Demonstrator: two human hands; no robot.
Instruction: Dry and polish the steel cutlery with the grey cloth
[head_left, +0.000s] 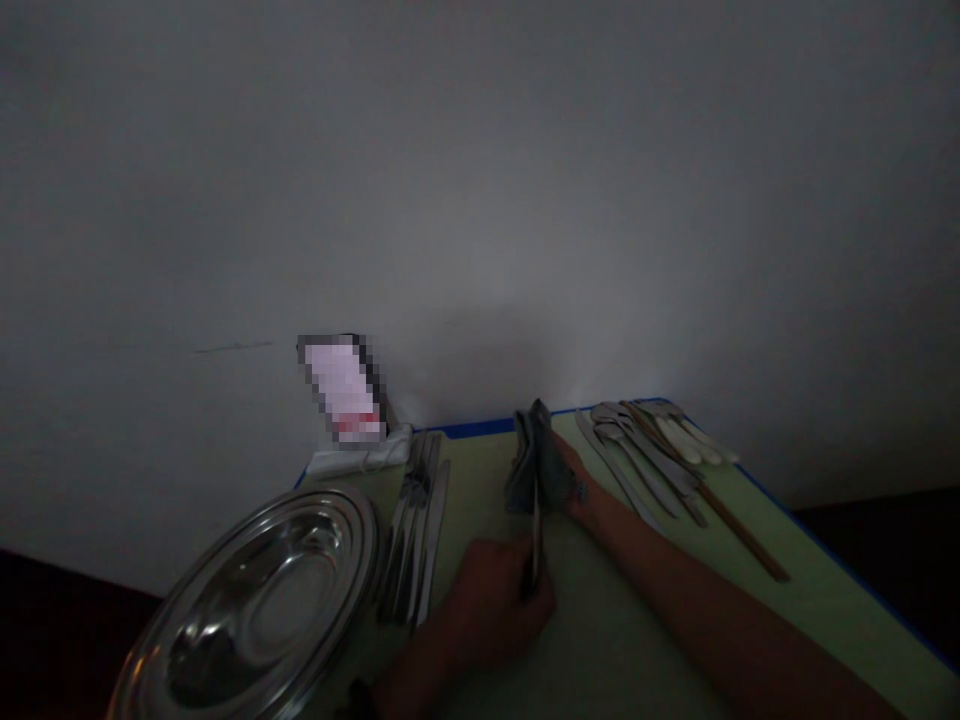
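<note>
My left hand (496, 600) is closed round the handle of a table knife (535, 535) whose blade points away from me. My right hand (579, 488) grips a dark grey cloth (534, 458) that is wrapped round the far end of the blade. Both hands are over the pale green table top (615, 620), near its middle. The room is dim and the fingers of the right hand are mostly hidden by the cloth.
A shiny oval metal platter (262, 600) lies at the left. Several knives (416, 520) lie in a row beside it. More cutlery (660, 450), among it spoons and a wooden-handled piece, lies at the right. A blurred-out phone (345, 390) leans on the wall over a white cloth (360, 458).
</note>
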